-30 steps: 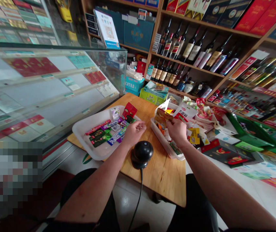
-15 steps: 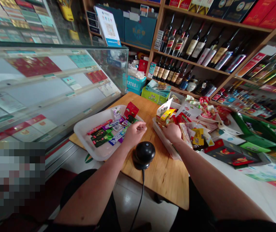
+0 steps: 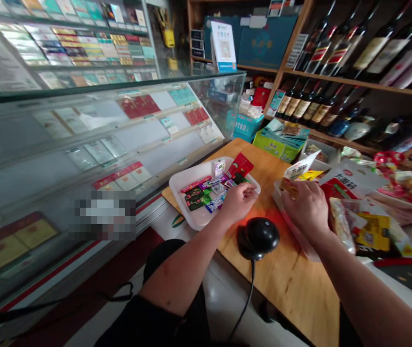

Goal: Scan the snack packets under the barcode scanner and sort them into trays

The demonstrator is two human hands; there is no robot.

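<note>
My right hand [image 3: 306, 208] is closed on a small brownish-gold snack packet [image 3: 289, 188] at the left side of the right-hand white tray [image 3: 296, 233]; its fingers hide part of the packet. Beside it in that tray are a white-and-red snack bag [image 3: 352, 178] and a yellow-and-black pouch [image 3: 374, 231]. My left hand [image 3: 240, 200] hovers by the near right rim of the left white tray [image 3: 182, 193], fingers curled together with nothing visible in them. Candy packs and a red pouch [image 3: 240, 165] lie in that tray. Between my hands stands a black corded scanner [image 3: 258, 237].
A wooden table [image 3: 296, 291] carries the trays and scanner; a reddish glow shows on its top. At left runs a glass display counter [image 3: 148, 140]. Behind are a green carton [image 3: 278, 144] and shelves of bottles [image 3: 307, 103]. More snack bags crowd the right side.
The view has swung left, so the trays and table sit further right. My right hand has lifted a little from the snack pile with a packet. A reddish glow has appeared beside the scanner.
</note>
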